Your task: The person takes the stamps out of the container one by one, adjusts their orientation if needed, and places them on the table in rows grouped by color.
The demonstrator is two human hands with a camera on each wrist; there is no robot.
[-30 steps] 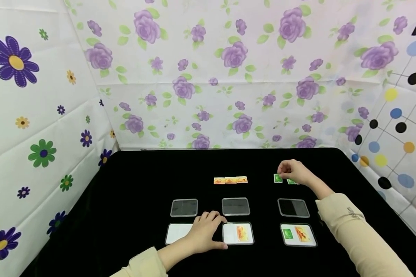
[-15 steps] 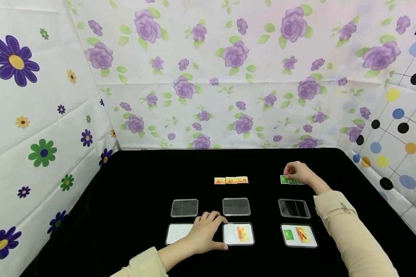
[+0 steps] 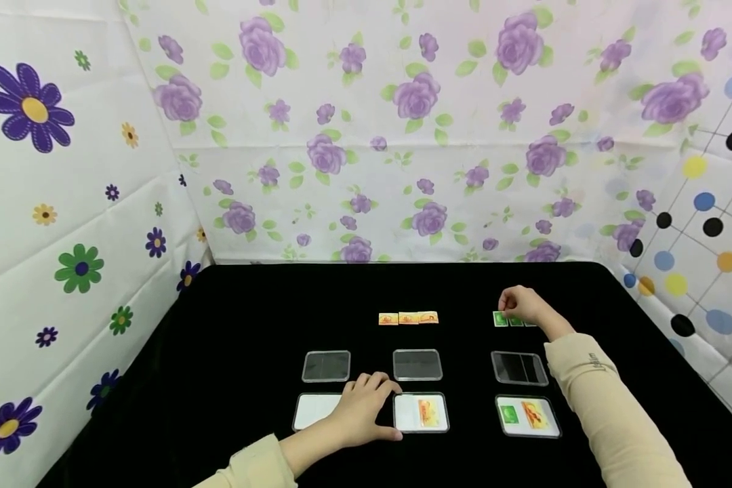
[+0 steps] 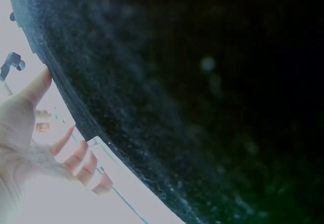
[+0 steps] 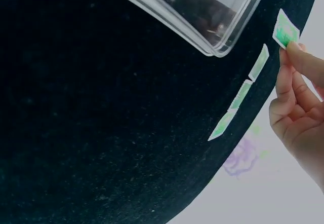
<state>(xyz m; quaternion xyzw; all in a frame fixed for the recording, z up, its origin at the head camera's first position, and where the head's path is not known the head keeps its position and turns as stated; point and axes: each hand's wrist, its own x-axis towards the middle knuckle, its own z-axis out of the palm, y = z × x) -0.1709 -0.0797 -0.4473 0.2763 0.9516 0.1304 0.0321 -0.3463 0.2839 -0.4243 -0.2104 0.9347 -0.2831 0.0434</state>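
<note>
My right hand is at the back right, and its thumb and forefinger pinch a small green postage stamp, seen in the right wrist view. Below it, a row of green stamps lies on the black cloth. My left hand lies spread at the left side of the middle clear case, with forefinger and thumb by its corners. That case has a white insert and an orange stamp. Partly behind the left forearm is another white-filled case.
Three clear lids lie in a row behind the cases. At the right is a case with a green and an orange stamp. Orange stamps lie side by side further back. Patterned cloth walls stand around the black table.
My right hand shifted slightly right, back over the green stamps, and then stayed there. The gap in the green row seen at first has closed. My left hand has stayed in place.
</note>
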